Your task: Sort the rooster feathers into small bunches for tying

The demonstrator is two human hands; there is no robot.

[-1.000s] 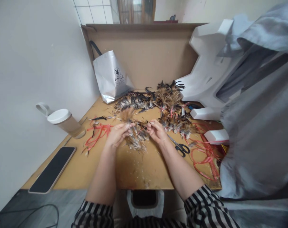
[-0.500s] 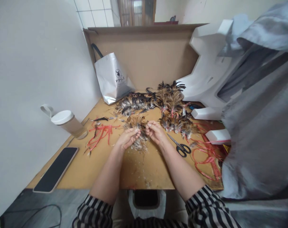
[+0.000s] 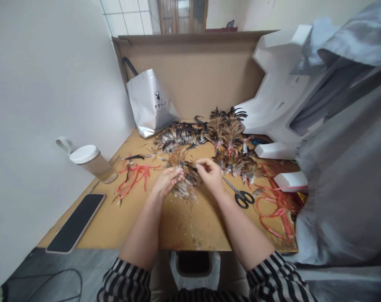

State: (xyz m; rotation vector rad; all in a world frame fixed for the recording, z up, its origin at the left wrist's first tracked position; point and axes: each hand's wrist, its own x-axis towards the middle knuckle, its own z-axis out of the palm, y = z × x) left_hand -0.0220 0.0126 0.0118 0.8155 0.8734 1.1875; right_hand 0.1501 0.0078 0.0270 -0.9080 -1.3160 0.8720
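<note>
My left hand is closed in a pinch on a tuft of brown feathers above the table's middle. Just to its right, my right hand has thumb and forefinger pressed together at a dark feather's edge; what exactly lies between them is too small to make out. Below and between the hands lies a pile of loose grey-brown feathers. Beyond them sit a heap of dark feathers and, to the right, tied brown feather bunches. More bunches lie close behind my right hand.
Black-handled scissors and red plastic strips lie at the right. More red strips, a lidded cup and a phone are at the left. A silver bag leans at the back; white foam stands right.
My right hand has moved slightly right and away from the left hand, its fingers still pinched. My left hand keeps hold of the feather tuft. The whole view has shifted a little.
</note>
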